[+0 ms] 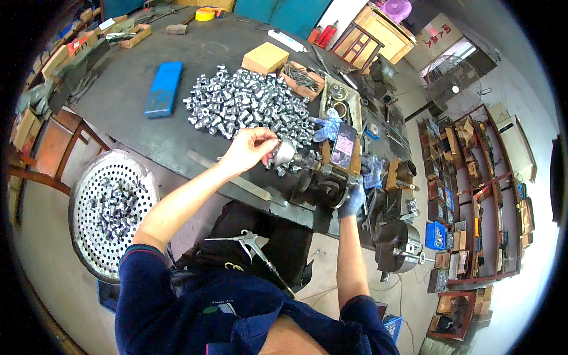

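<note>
My bare left hand [253, 148] is raised at the bench's front edge, thumb and fingers pinched together. Its fingertips meet the rounded metal chuck [286, 151] of a small bench machine [322, 189]; whatever they hold is hidden. In a blue glove, my right hand [353, 201] rests at the machine's right side, its fingers mostly out of sight behind the edge. Just beyond the left hand spreads a heap of shiny metal fittings [242, 103]. A phone [343, 146] with a lit screen stands above the machine, beside a blue patterned cloth or glove [328, 126].
To the left stands a perforated metal basin [81, 201] with more fittings inside. A blue flat case [164, 89], a yellow block [265, 58] and a parts tray [354, 106] lie on the bench. Below its front edge is an air blow gun [251, 241]. Shelves [479, 201] line the right.
</note>
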`<state>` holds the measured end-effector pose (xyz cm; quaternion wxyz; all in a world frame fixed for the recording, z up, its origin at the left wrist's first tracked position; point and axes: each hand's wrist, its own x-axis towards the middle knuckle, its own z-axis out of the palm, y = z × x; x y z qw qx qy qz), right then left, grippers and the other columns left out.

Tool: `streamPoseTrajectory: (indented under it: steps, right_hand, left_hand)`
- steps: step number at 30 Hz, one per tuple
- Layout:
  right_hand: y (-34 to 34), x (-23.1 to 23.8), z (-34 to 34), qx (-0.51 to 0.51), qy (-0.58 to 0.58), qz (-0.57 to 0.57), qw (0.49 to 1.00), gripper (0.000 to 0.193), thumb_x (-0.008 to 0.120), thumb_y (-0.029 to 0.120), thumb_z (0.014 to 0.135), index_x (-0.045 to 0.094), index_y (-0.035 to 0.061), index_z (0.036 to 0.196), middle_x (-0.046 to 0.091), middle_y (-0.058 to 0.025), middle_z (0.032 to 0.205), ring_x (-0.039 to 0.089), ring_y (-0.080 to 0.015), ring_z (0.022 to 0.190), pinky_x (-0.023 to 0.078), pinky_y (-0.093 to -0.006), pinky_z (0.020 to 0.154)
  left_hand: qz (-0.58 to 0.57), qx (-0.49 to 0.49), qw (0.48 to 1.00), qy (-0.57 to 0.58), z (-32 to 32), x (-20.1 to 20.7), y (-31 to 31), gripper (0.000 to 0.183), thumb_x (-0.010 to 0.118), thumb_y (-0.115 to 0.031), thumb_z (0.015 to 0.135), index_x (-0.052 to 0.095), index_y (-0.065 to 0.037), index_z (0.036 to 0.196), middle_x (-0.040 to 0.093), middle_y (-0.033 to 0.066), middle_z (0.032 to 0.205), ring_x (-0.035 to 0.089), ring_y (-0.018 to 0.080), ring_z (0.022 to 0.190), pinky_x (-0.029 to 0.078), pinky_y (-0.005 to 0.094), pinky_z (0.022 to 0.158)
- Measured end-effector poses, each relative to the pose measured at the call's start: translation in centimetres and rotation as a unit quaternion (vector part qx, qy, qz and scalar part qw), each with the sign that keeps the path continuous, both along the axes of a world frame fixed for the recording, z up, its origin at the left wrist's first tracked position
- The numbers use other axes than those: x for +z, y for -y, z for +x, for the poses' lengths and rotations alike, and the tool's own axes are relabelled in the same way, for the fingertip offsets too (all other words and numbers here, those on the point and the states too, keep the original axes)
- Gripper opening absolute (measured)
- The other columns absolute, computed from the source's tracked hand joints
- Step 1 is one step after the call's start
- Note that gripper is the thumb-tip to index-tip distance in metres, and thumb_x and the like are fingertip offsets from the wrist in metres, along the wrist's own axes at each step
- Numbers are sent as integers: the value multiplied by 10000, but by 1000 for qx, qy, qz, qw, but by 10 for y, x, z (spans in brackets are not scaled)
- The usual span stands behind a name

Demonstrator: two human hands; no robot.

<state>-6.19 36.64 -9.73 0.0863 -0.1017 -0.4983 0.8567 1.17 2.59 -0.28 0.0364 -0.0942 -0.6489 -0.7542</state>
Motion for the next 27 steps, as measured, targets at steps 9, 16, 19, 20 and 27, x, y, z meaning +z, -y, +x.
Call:
streamPoseTrajectory:
  steps: [9,16,19,20,27]
  right_hand:
    - [33,113,-4,-104,-127,56,985,309,590,319,842,595,14,884,537,4,616,427,-56,463,328,-177,429]
    - [27,114,88,-101,-137,61,984,346,577,408,846,524,77,757,318,56,472,308,-42,391,243,-191,335]
    - [3,53,88,-76,-61,5,995,357,581,394,827,552,54,721,474,-1,568,403,-72,407,312,-207,338]
    - [7,46,82,-98,-33,-8,995,342,590,372,825,558,50,715,503,-15,586,425,-89,419,341,-221,354]
    - [-13,24,-54,-180,-181,397,882,197,625,243,817,619,50,852,580,-13,781,522,-120,694,424,-275,658]
  left_hand:
    - [82,-51,994,57,1,2,16,214,581,-156,857,600,46,923,586,79,698,568,123,559,472,228,512]
    - [42,27,998,36,8,-4,0,263,579,-199,869,585,56,934,585,62,669,542,113,488,461,238,451]
    - [76,10,996,38,6,-2,1,259,576,-193,869,587,62,917,586,68,646,539,116,467,451,237,433]
    - [85,5,995,43,5,-1,2,258,576,-191,869,588,63,914,588,71,647,543,118,471,451,237,433]
    - [34,30,998,50,15,11,24,250,591,-175,853,590,63,929,595,83,658,563,140,495,454,244,466]
